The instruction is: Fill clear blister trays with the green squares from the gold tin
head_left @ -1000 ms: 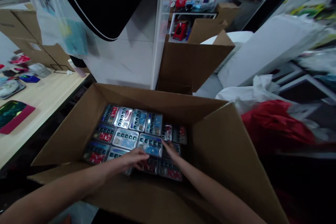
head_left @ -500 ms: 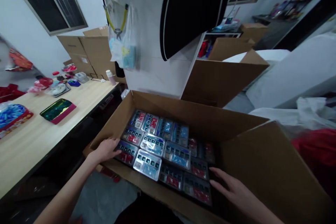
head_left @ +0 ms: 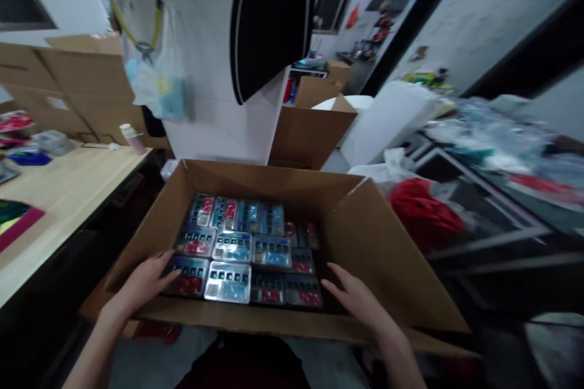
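Note:
Rows of clear plastic cases fill the left and middle of a deep cardboard box (head_left: 374, 206). Each has a row of dark squares and a red or blue patch. My left hand (head_left: 146, 282) is over the box's left front corner, its thumb and fingers apart at the edge of a red-patched case (head_left: 189, 282); whether it touches the case I cannot tell. Inside the box on the right, my right hand (head_left: 358, 298) has its fingers spread, a small gap from a lower red-patched case (head_left: 303, 292). A blue-patched case (head_left: 228, 282) lies between the hands.
A wooden table (head_left: 77, 194) stands on the left, with a pale bottle (head_left: 132, 138) at its far edge. A plastic bag (head_left: 171, 82) hangs on the wall ahead. To the right are a red cloth bundle (head_left: 424, 213) and a rack heaped with plastic bags (head_left: 497, 134).
The view has swung to the right, showing more of the cluttered rack. Both hands stay at the box's two sides, fingers apart, and the cases keep their arrangement.

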The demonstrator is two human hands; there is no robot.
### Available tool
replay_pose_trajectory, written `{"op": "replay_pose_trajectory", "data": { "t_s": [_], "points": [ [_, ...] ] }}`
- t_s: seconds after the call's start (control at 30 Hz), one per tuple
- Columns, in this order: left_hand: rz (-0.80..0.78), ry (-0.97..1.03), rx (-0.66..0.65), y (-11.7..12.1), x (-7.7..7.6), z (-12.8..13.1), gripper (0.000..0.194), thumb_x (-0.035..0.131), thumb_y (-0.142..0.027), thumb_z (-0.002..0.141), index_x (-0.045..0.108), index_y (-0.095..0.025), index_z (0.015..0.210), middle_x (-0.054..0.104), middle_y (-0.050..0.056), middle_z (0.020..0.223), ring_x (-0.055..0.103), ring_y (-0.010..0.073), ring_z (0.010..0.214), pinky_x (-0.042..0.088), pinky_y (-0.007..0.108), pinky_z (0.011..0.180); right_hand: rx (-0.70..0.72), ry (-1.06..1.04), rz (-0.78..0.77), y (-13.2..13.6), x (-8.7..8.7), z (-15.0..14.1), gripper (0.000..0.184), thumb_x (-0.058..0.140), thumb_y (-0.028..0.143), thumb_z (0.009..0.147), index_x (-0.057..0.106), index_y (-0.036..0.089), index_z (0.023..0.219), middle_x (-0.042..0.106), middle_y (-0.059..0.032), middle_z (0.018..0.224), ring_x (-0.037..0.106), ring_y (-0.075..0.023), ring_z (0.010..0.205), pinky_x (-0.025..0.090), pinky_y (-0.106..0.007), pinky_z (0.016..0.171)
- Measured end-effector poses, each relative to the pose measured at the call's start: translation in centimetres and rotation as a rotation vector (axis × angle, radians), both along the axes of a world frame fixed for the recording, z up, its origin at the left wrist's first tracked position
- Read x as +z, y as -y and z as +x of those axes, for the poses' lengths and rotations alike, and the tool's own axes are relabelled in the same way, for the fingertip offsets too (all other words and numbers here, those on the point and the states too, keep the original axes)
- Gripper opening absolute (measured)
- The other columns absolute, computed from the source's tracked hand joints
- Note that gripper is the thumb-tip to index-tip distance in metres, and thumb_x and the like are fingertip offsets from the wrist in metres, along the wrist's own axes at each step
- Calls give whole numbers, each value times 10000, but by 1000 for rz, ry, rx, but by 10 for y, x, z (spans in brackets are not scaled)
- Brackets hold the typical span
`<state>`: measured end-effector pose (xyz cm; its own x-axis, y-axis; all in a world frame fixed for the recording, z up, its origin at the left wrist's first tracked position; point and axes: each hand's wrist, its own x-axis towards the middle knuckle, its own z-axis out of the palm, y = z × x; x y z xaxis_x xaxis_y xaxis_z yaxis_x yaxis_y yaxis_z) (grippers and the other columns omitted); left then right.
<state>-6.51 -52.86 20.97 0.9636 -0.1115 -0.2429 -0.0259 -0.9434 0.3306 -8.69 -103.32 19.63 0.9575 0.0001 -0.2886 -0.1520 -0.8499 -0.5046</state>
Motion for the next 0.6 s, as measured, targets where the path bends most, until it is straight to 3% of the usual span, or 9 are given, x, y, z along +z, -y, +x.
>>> {"op": "replay_pose_trajectory", "data": {
  "t_s": [0.1, 0.2, 0.6],
  "points": [
    [-17, -13, -48, -5, -14, 5, 626, 386, -559, 817, 512, -115, 1239, 615, 155, 1217, 585, 290, 1105, 419, 389, 974, -23, 10, 35, 0, -3, -2, 564, 517, 452, 765, 570, 148, 1237, 583, -140, 1278, 541, -269, 1184, 373, -395, 1044],
    [-16, 18, -23, -6, -22, 8, 611, 399, -572, 794, 528, -153, 1220, 628, 128, 1207, 591, 294, 1099, 427, 395, 974, -61, 37, 57, 4, -10, -4, 553, 525, 447, 764, 580, 143, 1222, 594, -148, 1262, 550, -277, 1169, 384, -400, 1028],
    [-11, 31, -32, -4, -18, 6, 602, 395, -561, 791, 545, -139, 1193, 654, 136, 1164, 615, 303, 1070, 449, 408, 961, -78, 2, 77, 0, -2, -9, 561, 534, 444, 775, 569, 114, 1227, 611, -172, 1227, 564, -302, 1142, 404, -407, 993]
  ]
}}
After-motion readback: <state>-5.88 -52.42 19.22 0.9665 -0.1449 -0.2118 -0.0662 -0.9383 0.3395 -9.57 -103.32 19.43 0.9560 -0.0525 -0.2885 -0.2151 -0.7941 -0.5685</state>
